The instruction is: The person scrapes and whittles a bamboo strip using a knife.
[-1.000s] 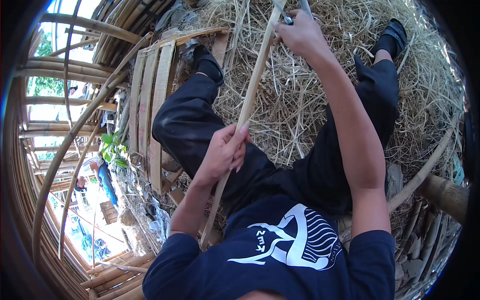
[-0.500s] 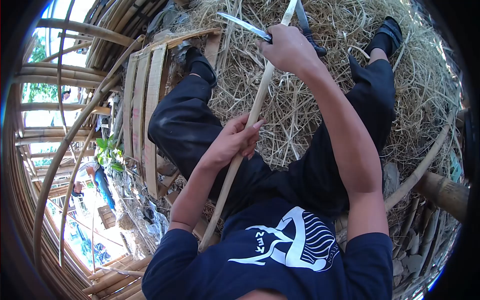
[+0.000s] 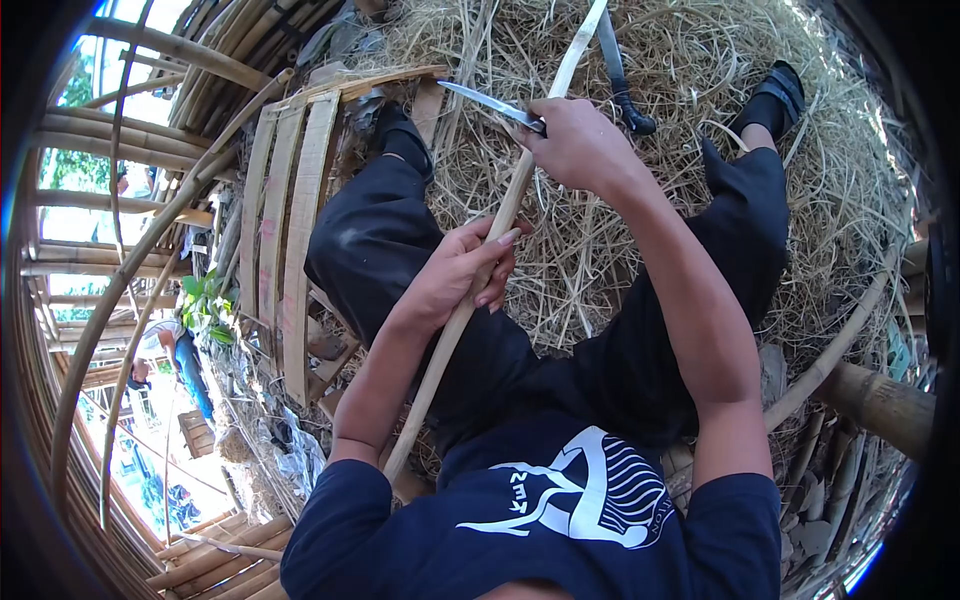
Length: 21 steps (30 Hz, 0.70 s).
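Note:
A long, pale bamboo strip runs slantwise from beside my left upper arm to the top of the view. Midway along it, my left hand is closed around the strip, thumb on top. Farther up, my right hand is closed on a knife, whose bright blade points left across the strip. The fingers of that hand lie against the strip; the knife's handle is mostly hidden in the grip. Just beyond my right hand, a second blade with a dark handle lies on the shavings.
Bamboo shavings cover the ground between my legs. A slatted wooden crate stands at my left. A thick bamboo pole lies at the right. Bamboo framing rises at the left, with another person beyond it.
My right hand, with the knife, sits lower in the view and closer to my left hand along the strip. The left hand has hardly moved, and the camera view has shifted slightly.

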Available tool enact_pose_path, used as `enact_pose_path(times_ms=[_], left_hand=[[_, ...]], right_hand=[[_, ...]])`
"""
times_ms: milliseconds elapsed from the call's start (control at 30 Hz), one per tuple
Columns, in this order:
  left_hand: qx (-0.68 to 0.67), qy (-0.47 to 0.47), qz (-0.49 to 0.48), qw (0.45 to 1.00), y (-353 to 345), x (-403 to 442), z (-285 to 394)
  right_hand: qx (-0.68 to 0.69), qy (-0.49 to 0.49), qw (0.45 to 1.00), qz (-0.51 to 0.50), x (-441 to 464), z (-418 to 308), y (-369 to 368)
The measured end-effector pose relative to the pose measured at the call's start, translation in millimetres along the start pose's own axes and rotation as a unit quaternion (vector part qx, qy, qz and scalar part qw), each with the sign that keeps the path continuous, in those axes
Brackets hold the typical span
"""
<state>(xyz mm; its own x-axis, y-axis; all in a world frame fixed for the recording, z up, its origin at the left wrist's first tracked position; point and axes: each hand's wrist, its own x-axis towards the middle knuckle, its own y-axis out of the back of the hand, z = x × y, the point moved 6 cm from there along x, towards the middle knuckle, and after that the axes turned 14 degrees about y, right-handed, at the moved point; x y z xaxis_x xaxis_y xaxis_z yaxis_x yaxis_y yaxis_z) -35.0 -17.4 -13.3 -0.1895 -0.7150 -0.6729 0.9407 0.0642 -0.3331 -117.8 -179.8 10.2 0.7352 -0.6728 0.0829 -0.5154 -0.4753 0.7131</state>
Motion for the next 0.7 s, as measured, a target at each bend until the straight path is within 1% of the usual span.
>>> enact_pose_path(times_ms=[67,133,200,267,333,400,467,533,567,600,667,700], left_hand=[[-0.001,0.01,0.005,1.0,1,2,-1],[-0.003,0.02,0.011,1.0,2,5,-4],[0.056,0.041,0.054,0.996,5,10,-10],[0.042,0.039,0.045,0.997,6,14,-15],[0.028,0.036,0.035,0.998,8,16,-18],[0.023,0.036,0.035,0.998,13,18,-17],[0.013,0.029,0.019,0.999,14,19,-16],[0.006,0.026,0.004,1.0,11,20,-17],[-0.005,0.014,-0.016,1.0,7,20,-17],[-0.015,0.002,-0.036,0.999,4,20,-17],[-0.018,-0.01,-0.035,0.999,4,21,-14],[-0.02,-0.021,-0.034,0.999,4,21,-12]], right_hand=[[-0.01,0.028,0.999,0.04,-1,-3,2],[-0.017,0.027,0.999,0.038,-3,-1,3],[-0.024,0.028,0.999,0.034,-5,0,6],[-0.049,0.027,0.998,-0.015,-10,-1,9],[-0.053,0.029,0.998,-0.025,-17,-5,10],[-0.053,-0.032,0.996,-0.059,-24,-2,6],[-0.064,-0.035,0.996,-0.059,-27,2,-3],[0.012,-0.088,0.994,-0.071,-31,11,-18],[0.07,-0.094,0.991,-0.058,-32,14,-26],[0.07,-0.092,0.992,-0.059,-32,15,-31],[0.164,-0.143,0.976,-0.022,-30,26,-37],[0.18,-0.152,0.972,0.001,-27,29,-40]])
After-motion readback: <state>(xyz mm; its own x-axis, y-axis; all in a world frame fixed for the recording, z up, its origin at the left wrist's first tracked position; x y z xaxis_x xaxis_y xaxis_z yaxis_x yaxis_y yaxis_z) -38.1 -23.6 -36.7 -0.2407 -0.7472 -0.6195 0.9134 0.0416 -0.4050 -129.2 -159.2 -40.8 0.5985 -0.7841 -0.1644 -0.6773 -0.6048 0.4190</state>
